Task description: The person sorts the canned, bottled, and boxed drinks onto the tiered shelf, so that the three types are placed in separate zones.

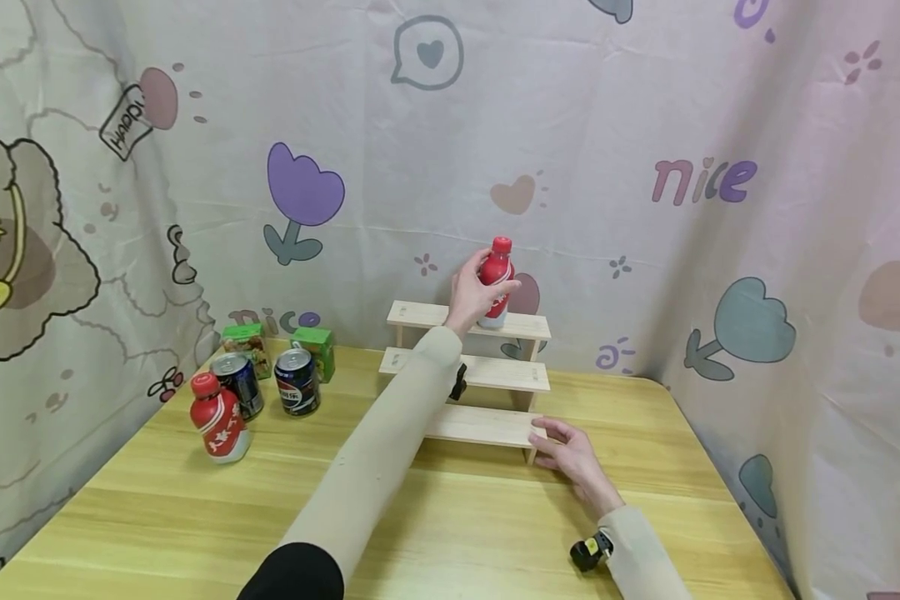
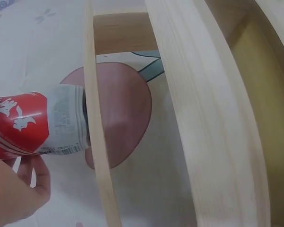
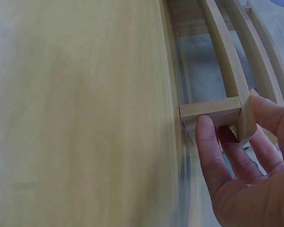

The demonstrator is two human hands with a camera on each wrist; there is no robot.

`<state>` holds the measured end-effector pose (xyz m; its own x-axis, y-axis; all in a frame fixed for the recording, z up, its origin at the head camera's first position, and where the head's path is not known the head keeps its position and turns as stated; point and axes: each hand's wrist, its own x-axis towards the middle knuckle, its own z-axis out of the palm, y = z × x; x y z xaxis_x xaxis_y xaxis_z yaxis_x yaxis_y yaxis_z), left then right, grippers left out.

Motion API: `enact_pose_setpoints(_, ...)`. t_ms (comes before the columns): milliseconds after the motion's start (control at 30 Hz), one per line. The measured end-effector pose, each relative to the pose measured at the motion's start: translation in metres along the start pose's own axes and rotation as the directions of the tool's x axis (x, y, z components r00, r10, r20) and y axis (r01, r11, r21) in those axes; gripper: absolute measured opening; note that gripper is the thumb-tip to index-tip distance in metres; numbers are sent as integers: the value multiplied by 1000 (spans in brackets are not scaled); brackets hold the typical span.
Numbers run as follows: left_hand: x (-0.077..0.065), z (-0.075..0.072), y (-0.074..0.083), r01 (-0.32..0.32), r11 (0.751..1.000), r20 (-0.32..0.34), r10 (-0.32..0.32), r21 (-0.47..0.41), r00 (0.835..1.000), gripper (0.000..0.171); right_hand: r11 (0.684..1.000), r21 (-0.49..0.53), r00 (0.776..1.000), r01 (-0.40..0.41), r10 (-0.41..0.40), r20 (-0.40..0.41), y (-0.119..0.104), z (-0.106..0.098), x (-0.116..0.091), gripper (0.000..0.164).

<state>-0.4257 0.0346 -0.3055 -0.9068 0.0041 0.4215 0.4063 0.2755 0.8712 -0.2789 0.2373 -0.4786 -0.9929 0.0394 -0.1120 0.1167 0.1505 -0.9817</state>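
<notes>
My left hand (image 1: 477, 292) grips a red and white bottle (image 1: 497, 271) with a red cap, thumb and fingers round its body. The bottle stands upright at the top board of a three-step wooden rack (image 1: 487, 425). In the left wrist view, the white lower part of the bottle (image 2: 64, 118) meets the edge of a board (image 2: 98, 137), or nearly so. At the right end of the lowest step, my right hand (image 1: 570, 454) holds the corner. The right wrist view shows its thumb on the step's board (image 3: 229, 61) and fingers against the end support (image 3: 210, 108).
Left on the wooden table (image 1: 195, 533) stand another red bottle (image 1: 220, 421), two dark blue cans, one can (image 1: 297, 383) nearer the rack, and two green boxes, one box (image 1: 315, 350) behind that can. A printed curtain (image 1: 570, 108) hangs behind and at both sides.
</notes>
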Motion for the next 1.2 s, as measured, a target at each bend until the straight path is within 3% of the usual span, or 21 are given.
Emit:
enact_pose_setpoints(300,0,-13,-8,-3,998,115,10,-62,993,73,1000,8,1000,4,-4,3,-1,-1,-1,46)
enact_pose_setpoints(1200,-1,-10,-6,49,996,146,-38,-74,989,76,1000,13,1000,7,-7,-3,0,-1,1,45)
